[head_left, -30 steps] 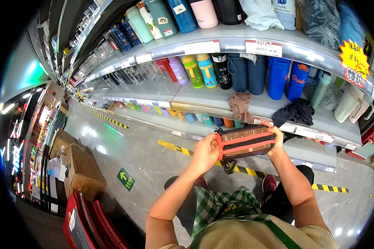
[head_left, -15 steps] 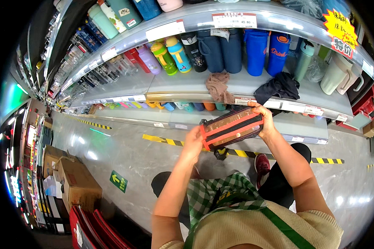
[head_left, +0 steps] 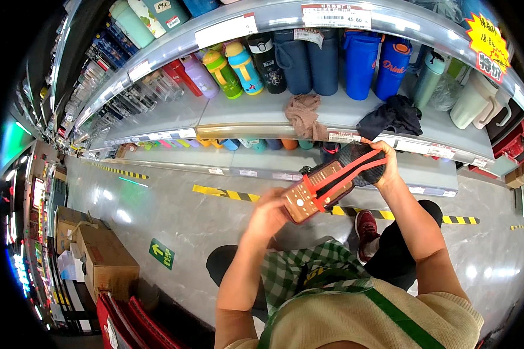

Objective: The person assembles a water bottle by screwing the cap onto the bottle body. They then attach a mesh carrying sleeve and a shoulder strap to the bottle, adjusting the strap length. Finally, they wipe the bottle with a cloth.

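Note:
A phone (head_left: 299,202) with a lit screen sticks partway out of a black mesh pouch (head_left: 369,168) that has orange-red straps. My left hand (head_left: 266,213), slightly blurred, is closed at the phone's exposed end. My right hand (head_left: 386,164) grips the pouch's far right end, thumb along its upper edge. Phone and pouch are tilted, held in front of the shelf edge and above the floor. Just beyond them, a brown cloth (head_left: 304,116) and a black cloth (head_left: 393,118) lie on the middle shelf.
Bottles and flasks line the middle shelf (head_left: 244,113), among them blue bottles (head_left: 360,67) and a pale jug (head_left: 473,102). Cardboard boxes (head_left: 108,259) and red baskets (head_left: 119,320) stand at lower left. Striped yellow-black tape (head_left: 224,193) crosses the floor.
The phone has come partway out of the pouch toward the left. My left hand has moved slightly down, from the pouch's end to the phone's; my right hand has shifted slightly right.

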`<control>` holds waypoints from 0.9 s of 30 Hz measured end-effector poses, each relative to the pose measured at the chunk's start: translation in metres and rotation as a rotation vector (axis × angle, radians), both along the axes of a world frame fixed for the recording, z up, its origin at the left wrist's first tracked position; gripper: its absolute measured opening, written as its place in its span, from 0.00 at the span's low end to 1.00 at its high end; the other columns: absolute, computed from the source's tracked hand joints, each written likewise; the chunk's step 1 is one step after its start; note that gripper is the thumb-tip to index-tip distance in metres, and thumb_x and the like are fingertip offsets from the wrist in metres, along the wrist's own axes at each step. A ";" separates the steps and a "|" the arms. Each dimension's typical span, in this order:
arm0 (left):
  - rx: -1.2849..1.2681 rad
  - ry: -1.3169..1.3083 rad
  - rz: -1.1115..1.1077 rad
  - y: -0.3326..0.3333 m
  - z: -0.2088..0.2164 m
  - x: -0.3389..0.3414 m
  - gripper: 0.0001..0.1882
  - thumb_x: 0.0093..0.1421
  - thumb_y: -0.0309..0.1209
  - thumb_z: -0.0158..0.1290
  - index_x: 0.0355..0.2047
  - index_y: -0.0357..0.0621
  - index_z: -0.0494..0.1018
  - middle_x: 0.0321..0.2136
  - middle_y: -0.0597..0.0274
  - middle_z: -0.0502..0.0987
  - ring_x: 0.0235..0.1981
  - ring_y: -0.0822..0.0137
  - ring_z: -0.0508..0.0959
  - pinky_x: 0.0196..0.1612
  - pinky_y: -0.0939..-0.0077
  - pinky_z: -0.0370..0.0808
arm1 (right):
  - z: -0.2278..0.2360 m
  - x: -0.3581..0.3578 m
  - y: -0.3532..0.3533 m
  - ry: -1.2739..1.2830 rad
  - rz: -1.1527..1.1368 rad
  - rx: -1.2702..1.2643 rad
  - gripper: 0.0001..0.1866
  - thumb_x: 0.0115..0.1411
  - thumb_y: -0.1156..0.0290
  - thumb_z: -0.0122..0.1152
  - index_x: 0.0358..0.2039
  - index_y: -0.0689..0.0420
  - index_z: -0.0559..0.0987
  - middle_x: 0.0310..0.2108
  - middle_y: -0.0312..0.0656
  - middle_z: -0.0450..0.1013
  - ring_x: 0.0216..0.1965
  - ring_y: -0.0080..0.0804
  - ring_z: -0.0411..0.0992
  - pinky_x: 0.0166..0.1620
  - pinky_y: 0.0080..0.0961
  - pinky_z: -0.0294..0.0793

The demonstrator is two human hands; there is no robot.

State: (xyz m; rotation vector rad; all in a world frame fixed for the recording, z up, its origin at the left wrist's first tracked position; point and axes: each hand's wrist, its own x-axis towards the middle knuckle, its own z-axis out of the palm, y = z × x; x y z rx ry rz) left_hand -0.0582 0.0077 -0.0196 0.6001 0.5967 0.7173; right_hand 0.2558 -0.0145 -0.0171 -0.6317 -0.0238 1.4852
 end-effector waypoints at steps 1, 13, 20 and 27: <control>-0.013 -0.029 -0.060 -0.004 -0.001 0.003 0.22 0.52 0.27 0.49 0.48 0.34 0.65 0.47 0.47 0.72 0.48 0.55 0.74 0.51 0.56 0.71 | -0.003 -0.001 0.000 0.006 0.023 -0.005 0.16 0.47 0.68 0.53 0.37 0.61 0.76 0.35 0.50 0.74 0.35 0.44 0.74 0.43 0.38 0.75; -0.330 -0.138 -0.358 -0.056 -0.033 0.038 0.22 0.65 0.37 0.46 0.55 0.38 0.62 0.48 0.52 0.73 0.47 0.58 0.76 0.50 0.60 0.73 | 0.014 -0.025 -0.009 -0.002 0.083 -0.030 0.15 0.48 0.68 0.53 0.35 0.63 0.78 0.33 0.53 0.76 0.33 0.46 0.75 0.42 0.38 0.76; -0.083 -0.318 -0.351 -0.051 0.010 0.026 0.37 0.63 0.46 0.46 0.64 0.38 0.48 0.61 0.45 0.58 0.58 0.43 0.64 0.58 0.50 0.65 | 0.032 0.059 -0.012 -0.099 -0.250 0.212 0.19 0.51 0.65 0.55 0.41 0.64 0.76 0.38 0.51 0.75 0.40 0.46 0.73 0.48 0.39 0.72; 0.093 -0.647 0.020 -0.016 0.039 -0.010 0.41 0.61 0.57 0.41 0.66 0.47 0.45 0.63 0.43 0.53 0.60 0.42 0.61 0.57 0.40 0.61 | 0.017 0.062 -0.026 -0.115 -0.150 0.323 0.17 0.51 0.70 0.52 0.40 0.65 0.77 0.39 0.50 0.76 0.40 0.44 0.74 0.48 0.39 0.74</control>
